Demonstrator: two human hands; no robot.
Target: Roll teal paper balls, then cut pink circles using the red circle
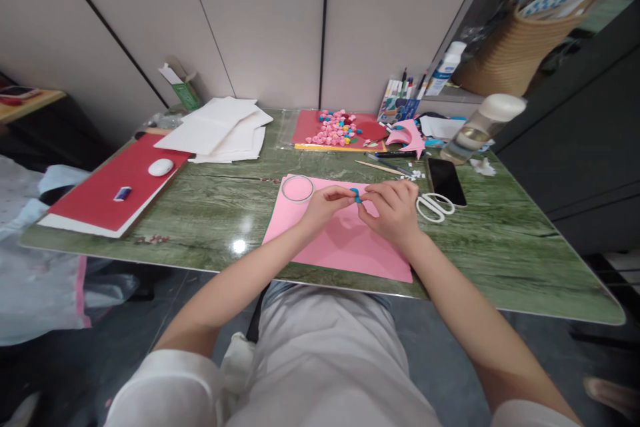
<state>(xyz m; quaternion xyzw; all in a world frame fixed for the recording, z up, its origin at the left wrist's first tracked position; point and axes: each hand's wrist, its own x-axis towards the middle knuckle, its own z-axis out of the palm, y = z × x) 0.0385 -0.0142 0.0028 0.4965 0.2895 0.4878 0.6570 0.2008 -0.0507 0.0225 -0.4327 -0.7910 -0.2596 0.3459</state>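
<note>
A small blue piece, seemingly folded paper (355, 193), is pinched between the fingertips of both hands. My left hand (327, 203) has its thumb and forefinger closed on the piece's left side. From the other side, my right hand (393, 210) grips it with bent fingers, which partly hide it. Both hands are above pink paper sheets (345, 253) near the table's front edge. A thin round ring, perhaps a tape roll (283, 190), lies on the sheets' far left corner. White-handled scissors (436, 207) lie just right of my right hand, their blades hidden.
Small pink and blue pieces (337, 128) are heaped on a red sheet at the back. A phone (447, 181), a bottle (473, 130) and pens (400, 97) stand or lie right. White papers (215, 123) and a red folder (110, 187) occupy the left side.
</note>
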